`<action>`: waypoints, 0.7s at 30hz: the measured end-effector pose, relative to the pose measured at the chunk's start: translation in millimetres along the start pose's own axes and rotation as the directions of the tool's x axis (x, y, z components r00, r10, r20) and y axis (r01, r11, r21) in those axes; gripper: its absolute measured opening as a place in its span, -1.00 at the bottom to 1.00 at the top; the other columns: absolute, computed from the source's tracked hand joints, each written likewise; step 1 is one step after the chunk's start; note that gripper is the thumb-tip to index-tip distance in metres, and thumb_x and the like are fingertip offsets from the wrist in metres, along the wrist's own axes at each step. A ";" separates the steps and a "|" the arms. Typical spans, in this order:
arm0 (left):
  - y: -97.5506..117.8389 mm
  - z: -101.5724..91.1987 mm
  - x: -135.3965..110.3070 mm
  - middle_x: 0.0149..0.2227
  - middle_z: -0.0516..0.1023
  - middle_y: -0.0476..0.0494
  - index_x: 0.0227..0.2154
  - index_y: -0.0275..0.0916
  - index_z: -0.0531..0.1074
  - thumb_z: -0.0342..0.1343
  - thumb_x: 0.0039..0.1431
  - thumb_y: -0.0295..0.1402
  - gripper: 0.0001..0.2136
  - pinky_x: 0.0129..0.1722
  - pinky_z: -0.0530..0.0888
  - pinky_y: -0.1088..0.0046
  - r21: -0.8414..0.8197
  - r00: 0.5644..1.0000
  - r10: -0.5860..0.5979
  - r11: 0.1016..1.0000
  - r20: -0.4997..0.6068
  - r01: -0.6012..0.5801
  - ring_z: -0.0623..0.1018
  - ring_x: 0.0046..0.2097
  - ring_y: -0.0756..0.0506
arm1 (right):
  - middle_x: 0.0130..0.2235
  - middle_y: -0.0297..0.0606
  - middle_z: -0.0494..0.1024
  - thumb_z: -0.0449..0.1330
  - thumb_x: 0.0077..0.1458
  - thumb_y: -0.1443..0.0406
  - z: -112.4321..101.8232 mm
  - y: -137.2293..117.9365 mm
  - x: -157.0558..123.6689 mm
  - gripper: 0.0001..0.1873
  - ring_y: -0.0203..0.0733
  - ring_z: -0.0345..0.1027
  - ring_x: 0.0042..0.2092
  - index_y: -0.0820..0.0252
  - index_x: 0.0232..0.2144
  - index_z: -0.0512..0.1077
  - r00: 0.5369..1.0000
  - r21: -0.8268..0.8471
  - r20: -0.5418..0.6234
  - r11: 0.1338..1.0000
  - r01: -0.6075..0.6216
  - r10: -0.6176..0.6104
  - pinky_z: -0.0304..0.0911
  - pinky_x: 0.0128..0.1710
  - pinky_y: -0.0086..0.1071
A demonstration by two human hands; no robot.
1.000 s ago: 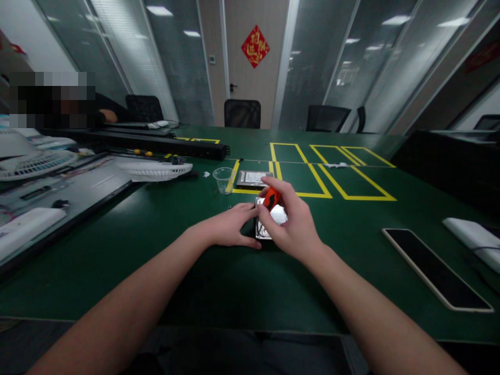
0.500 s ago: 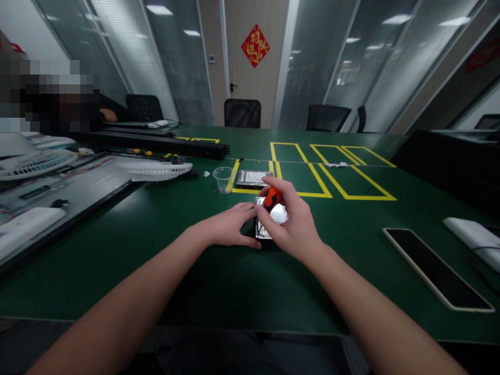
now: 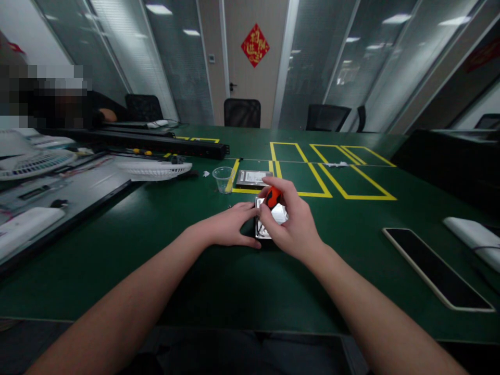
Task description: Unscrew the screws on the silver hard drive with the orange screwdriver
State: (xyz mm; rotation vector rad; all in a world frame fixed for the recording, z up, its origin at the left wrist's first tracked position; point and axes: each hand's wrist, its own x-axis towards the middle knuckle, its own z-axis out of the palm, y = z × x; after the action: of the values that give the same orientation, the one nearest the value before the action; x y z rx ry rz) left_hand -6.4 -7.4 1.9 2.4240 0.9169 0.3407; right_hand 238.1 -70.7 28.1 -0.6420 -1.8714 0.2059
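A silver hard drive (image 3: 264, 230) lies on the green table, partly covered by both hands. My left hand (image 3: 233, 224) grips it along its left side, thumb at the near corner and fingers at the far end. Above it, my right hand (image 3: 295, 221) is closed around a screwdriver (image 3: 274, 197) with an orange and black handle. The screwdriver's tip is hidden behind my fingers. Just beyond my hands, another hard drive (image 3: 253, 178) rests label up inside a yellow tape outline. Left of that one stands a clear plastic cup (image 3: 223, 180).
A phone or tablet (image 3: 437, 268) and a white device (image 3: 474, 239) lie at the right. White fan parts (image 3: 154, 169), a large grey panel (image 3: 99, 179) and a long black bar (image 3: 156, 143) occupy the left. Another person (image 3: 58, 104) sits at the far left.
My right hand's thumb and the screwdriver handle have shifted very slightly. My left hand and the hard drive stay in place.
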 end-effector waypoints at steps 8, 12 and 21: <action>0.4 -0.3 0.1 0.67 0.59 -0.39 0.66 -0.03 0.55 0.73 0.30 0.13 -0.03 0.76 0.46 -0.33 -0.006 1.000 0.006 1.000 0.002 -0.006 0.48 0.74 -0.66 | 0.23 -0.09 0.80 0.33 0.59 0.34 0.9 -2.3 0.6 -0.41 0.09 0.80 0.16 -0.03 0.55 0.46 1.000 -0.022 0.010 1.000 -0.015 0.015 0.77 0.23 0.06; 3.7 -2.2 -0.2 0.67 0.58 -0.38 0.64 -0.03 0.57 0.74 0.27 0.12 -0.03 0.77 0.45 -0.32 -0.015 1.000 -0.018 1.000 0.011 0.018 0.48 0.75 -0.66 | 0.26 -0.08 0.80 0.33 0.59 0.34 0.2 -3.7 1.2 -0.41 0.11 0.81 0.18 -0.05 0.55 0.47 1.000 -0.024 0.013 1.000 -0.010 0.010 0.78 0.22 0.06; 4.7 -2.8 -0.3 0.65 0.61 -0.40 0.60 -0.04 0.60 0.73 0.27 0.15 -0.07 0.75 0.48 -0.34 -0.016 1.000 -0.016 1.000 0.004 0.016 0.51 0.72 -0.68 | 0.29 -0.08 0.81 0.34 0.58 0.33 0.6 -5.4 1.4 -0.41 0.10 0.81 0.18 -0.07 0.55 0.49 0.999 -0.013 0.020 0.999 -0.034 0.034 0.78 0.30 0.08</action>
State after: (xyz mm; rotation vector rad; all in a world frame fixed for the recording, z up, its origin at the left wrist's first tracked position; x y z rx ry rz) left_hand -5.2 -9.5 6.8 2.4003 0.9281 0.3367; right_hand 235.4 -74.4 31.3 -0.6830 -1.8841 0.2232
